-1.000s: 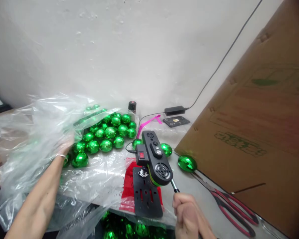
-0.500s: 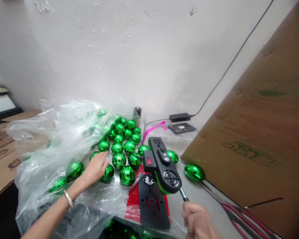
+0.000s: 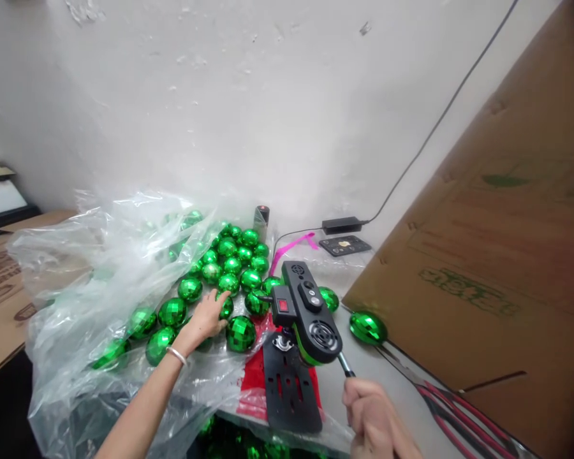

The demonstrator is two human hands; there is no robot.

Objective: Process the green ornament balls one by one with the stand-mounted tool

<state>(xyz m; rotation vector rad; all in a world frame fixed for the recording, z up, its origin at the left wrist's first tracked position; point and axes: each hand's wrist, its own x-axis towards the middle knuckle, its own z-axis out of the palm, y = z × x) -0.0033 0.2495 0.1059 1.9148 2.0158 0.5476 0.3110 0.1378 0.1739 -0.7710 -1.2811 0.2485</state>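
Many shiny green mirrored balls lie in a clear plastic bag. My left hand reaches among them, its fingers spread around a green ball that partly shows past the fingertips. Just right of it sits another green ball. My right hand is closed around the dark handle of a thin metal-shafted tool, whose exact kind I cannot make out. The shaft meets the lower end of a black device with round grilles and a red switch, standing over a slotted black plate.
A large cardboard box leans at the right. Red-handled scissors lie along it, beside a loose green ball. Behind are a black power adapter, a dark panel and a pink ribbon. More green balls show below the front edge.
My left hand has moved right, from the left-hand balls to one nearer the device, uncovering balls behind it. My right hand keeps its grip on the tool. The view has shifted slightly.
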